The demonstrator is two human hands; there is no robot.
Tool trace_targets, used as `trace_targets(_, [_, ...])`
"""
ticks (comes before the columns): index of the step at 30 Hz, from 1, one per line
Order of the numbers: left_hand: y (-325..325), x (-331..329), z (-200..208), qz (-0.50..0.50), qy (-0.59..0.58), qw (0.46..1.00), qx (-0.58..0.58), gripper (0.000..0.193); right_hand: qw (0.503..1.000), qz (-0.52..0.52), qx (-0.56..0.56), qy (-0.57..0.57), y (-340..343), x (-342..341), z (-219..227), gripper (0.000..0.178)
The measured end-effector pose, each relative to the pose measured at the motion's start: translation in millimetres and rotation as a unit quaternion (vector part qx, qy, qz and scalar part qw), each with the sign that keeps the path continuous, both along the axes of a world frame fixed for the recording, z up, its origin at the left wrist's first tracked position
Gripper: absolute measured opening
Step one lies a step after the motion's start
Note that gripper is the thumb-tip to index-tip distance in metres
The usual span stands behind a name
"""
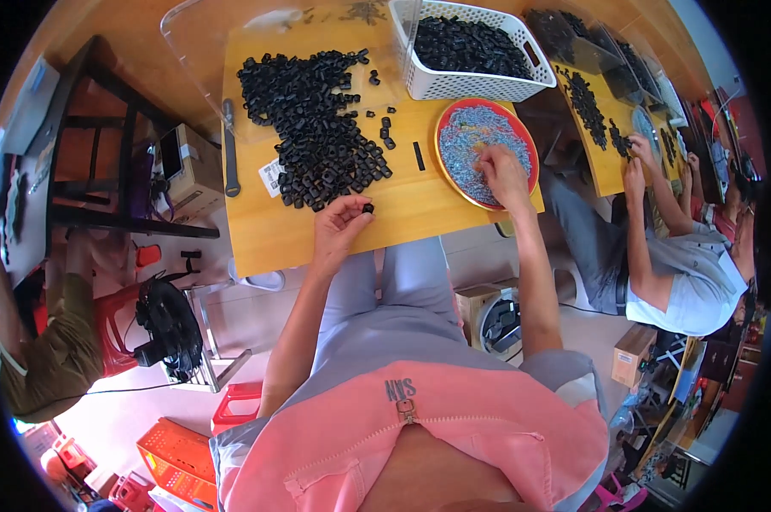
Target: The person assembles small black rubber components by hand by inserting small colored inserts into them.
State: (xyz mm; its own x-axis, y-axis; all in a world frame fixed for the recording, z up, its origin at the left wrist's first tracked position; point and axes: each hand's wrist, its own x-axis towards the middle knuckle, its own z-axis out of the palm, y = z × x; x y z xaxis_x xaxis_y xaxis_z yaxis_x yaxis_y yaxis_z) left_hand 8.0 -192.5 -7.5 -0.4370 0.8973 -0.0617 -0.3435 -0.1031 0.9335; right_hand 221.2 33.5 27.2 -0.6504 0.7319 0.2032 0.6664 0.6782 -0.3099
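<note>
Nearest the camera is the person's pink top and grey trousers, with both bare forearms reaching away over the near edge of a small wooden table. The left hand rests just inside that edge, thumb and fingertips pressed together on one small black plastic piece. Just beyond it spreads a big loose heap of black pieces, running toward the far left corner. To the right, the right hand lies in a round red tray of tiny grey-blue parts, fingers bent down and slightly apart among them; whether they grip one I cannot tell. Farther off stands a white slotted basket, filled with black pieces, and a clear plastic sheet lies over the far left corner. Judging by the size of the heap, much is left to handle, though the filled basket suggests a good share is done. Open room is scant: a bare strip along the near edge and a patch between heap and tray, where a short black bar lies. The tray overhangs the right edge. Another person works at a neighbouring table further right.
</note>
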Motion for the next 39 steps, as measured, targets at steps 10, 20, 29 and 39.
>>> trace_targets(10, [-4.9, -2.6, -3.2, 0.003, -0.006, 1.0, 0.007, 0.02, 0.903, -0.08, -0.291, 0.306, -29.9, -21.2, 8.3, 0.005])
trace_targets(20, [-3.3, 0.6, -3.8, 0.019, -0.011, 1.0, 0.021, 0.019, 0.917, 0.088, -0.305, 0.241, -122.1, -88.4, 21.9, 0.009])
trace_targets(29, [-5.6, -2.1, -6.5, -0.008, -0.028, 0.999, 0.03, 0.017, 0.929, 0.154, -0.272, 0.201, -128.0, -96.4, 23.2, 0.009])
trace_targets(39, [-5.2, -3.9, -6.2, -0.007, -0.028, 0.999, 0.019, 0.016, 0.889, 0.104, -0.358, 0.267, -133.5, -100.4, 10.1, 0.008])
